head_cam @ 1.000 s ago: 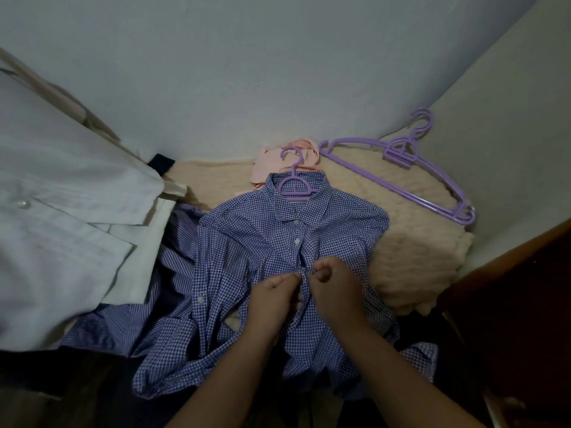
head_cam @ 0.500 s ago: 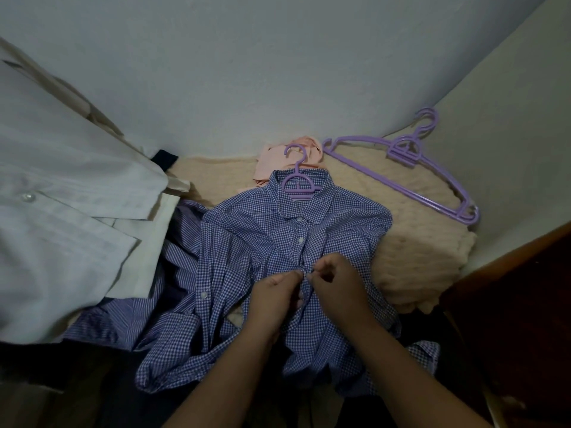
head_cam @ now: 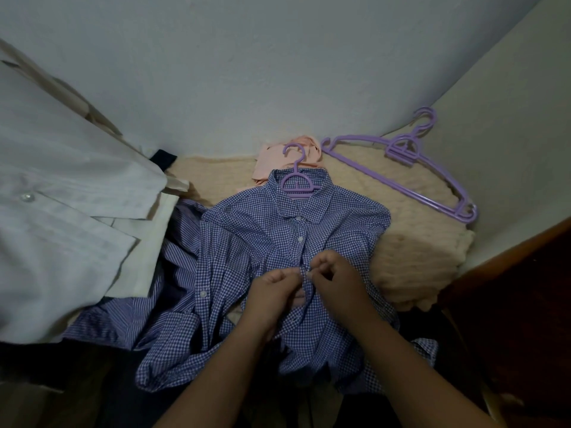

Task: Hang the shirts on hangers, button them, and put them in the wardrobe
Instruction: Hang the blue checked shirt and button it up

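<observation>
A blue-and-white gingham cotton shirt (head_cam: 278,239) lies face up at the centre of the view on a cream knitted blanket (head_cam: 411,257), its collar toward 12 o'clock. A lilac plastic hanger (head_cam: 296,183) sits inside the collar, its hook poking out over a crumpled pale pink cloth (head_cam: 272,159). The upper buttons of the placket are fastened.

The left hand (head_cam: 272,293) and the right hand (head_cam: 335,278) meet at the middle of the placket, just toward 6 o'clock from the fastened buttons. Both are clenched, fingertips pinching the two front edges of the gingham shirt and drawing them together; the button between them is too small to make out.

At 2 o'clock, two more lilac plastic hangers (head_cam: 432,180) lie stacked on the blanket, against the pale wall (head_cam: 247,72). At 9 o'clock a white shirt (head_cam: 61,211) with a pearly button spreads wide, and a blue pinstriped shirt (head_cam: 139,316) lies partly tucked under it and under the gingham sleeve. A dark reddish wooden panel (head_cam: 509,288) stands at 4 o'clock.
</observation>
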Motion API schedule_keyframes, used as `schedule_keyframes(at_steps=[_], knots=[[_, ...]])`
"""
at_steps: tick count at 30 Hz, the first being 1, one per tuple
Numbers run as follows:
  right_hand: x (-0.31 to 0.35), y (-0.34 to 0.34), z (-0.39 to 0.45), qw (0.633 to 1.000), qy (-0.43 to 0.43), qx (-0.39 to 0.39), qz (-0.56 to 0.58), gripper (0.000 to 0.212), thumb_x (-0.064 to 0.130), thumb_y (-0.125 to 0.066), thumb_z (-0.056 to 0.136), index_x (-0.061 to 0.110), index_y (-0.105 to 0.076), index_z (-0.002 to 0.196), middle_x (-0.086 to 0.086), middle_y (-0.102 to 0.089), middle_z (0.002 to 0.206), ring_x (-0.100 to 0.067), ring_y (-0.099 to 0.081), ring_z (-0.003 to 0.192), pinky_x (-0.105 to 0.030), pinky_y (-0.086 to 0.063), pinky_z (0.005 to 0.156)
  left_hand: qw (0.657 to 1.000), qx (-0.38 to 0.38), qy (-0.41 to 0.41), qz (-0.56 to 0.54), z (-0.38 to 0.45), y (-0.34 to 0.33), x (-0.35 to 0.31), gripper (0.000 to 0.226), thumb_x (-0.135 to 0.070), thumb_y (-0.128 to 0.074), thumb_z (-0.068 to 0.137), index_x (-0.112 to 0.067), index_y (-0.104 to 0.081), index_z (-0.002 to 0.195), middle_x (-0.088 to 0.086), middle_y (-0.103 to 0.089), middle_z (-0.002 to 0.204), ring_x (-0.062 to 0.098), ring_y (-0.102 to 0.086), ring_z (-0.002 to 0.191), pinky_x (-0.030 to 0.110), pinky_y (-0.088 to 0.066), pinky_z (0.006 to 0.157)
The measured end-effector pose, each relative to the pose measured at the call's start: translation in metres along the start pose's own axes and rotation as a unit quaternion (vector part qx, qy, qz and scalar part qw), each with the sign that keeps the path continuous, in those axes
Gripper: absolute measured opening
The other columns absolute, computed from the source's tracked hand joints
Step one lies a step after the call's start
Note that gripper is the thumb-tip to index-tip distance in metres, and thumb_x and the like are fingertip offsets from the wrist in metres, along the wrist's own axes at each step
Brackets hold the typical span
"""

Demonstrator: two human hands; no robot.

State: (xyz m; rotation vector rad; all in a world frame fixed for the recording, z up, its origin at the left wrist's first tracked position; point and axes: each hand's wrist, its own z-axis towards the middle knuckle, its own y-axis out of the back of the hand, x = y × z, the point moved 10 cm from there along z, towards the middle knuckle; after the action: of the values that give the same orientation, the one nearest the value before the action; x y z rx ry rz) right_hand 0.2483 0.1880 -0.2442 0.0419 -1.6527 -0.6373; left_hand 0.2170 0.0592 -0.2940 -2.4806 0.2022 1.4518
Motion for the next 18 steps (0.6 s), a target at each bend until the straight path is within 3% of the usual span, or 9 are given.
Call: schedule_keyframes(at_steps=[5,8,11,15,18], knots=[[0.004,-0.003,0.001,0.998,-0.005,0.062,0.032,0.018,0.011,-0.059,0.088,0.029,-0.062,0.094,0.007,-0.06,0.074,0.003,-0.054,0.063,-0.005,-0.04,0.056,1.0,0.02,-0.009,0.013,0.002,0.001,-0.002,0.01,-0.006,-0.073,0.08,-0.004,-0.068,0.089,0.009,-0.07,0.078,0.015,-0.065,0.068,0.027,-0.055,0.063],[0.002,-0.002,0.0,0.995,-0.021,0.071,0.061,0.012,0.01,-0.061,0.088,0.019,-0.066,0.095,0.007,-0.062,0.072,0.011,-0.055,0.057,-0.004,-0.041,0.053,0.998,0.019,-0.031,0.042,0.0,0.0,-0.007,0.01,-0.003,-0.074,0.078,-0.002,-0.069,0.086,0.01,-0.071,0.076,0.014,-0.066,0.065,0.024,-0.055,0.062],[-0.003,0.001,0.001,0.995,-0.045,0.053,0.071,0.008,0.009,-0.065,0.084,0.012,-0.067,0.091,0.003,-0.065,0.07,0.007,-0.055,0.054,-0.011,-0.044,0.053,0.995,0.018,-0.06,0.074,-0.003,-0.002,-0.013,0.009,-0.001,-0.077,0.076,-0.005,-0.069,0.079,0.011,-0.07,0.073,0.018,-0.063,0.066,0.028,-0.054,0.066],[-0.009,0.005,0.003,0.992,-0.076,0.032,0.094,0.01,0.006,-0.064,0.084,0.016,-0.063,0.087,-0.007,-0.069,0.075,-0.011,-0.061,0.064,-0.026,-0.05,0.061,0.995,0.025,-0.057,0.083,-0.002,-0.004,-0.012,0.011,-0.006,-0.079,0.074,-0.005,-0.069,0.08,0.009,-0.071,0.074,0.017,-0.064,0.068,0.028,-0.054,0.069],[-0.009,0.008,0.005,0.991,-0.07,0.029,0.114,0.014,0.004,-0.064,0.084,0.017,-0.057,0.084,-0.001,-0.061,0.067,-0.006,-0.053,0.057,-0.023,-0.044,0.057,0.997,0.064,-0.012,0.034,0.0,-0.01,-0.008,0.004,-0.01,-0.071,0.083,-0.007,-0.068,0.083,0.002,-0.07,0.074,0.012,-0.064,0.072,0.025,-0.054,0.068]])
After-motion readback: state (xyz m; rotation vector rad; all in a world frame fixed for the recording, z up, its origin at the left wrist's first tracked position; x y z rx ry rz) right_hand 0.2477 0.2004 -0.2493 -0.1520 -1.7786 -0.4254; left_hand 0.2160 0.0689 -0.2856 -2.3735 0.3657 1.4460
